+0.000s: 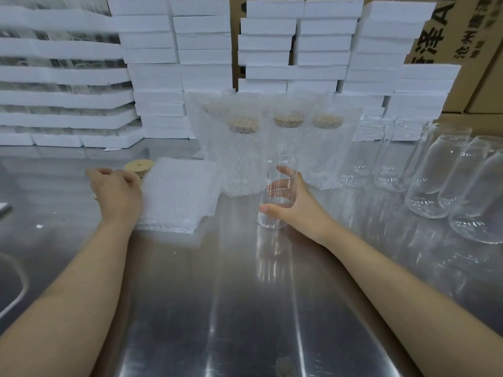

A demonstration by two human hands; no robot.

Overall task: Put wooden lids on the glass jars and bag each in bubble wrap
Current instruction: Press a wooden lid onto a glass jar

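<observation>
A packing workshop: stacked foam boxes (155, 77), cardboard cartons (460, 50), steel table (245, 295).

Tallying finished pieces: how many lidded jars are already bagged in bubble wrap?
3, in a row behind the glass jar the right hand holds: left bagged jar, middle bagged jar, right bagged jar. More may be hidden behind them.

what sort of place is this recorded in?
Likely a warehouse packing station: stacked white foam boxes, printed brown cardboard cartons behind them, and clear glass jars, some bubble-wrapped, on a shiny steel table.
</observation>
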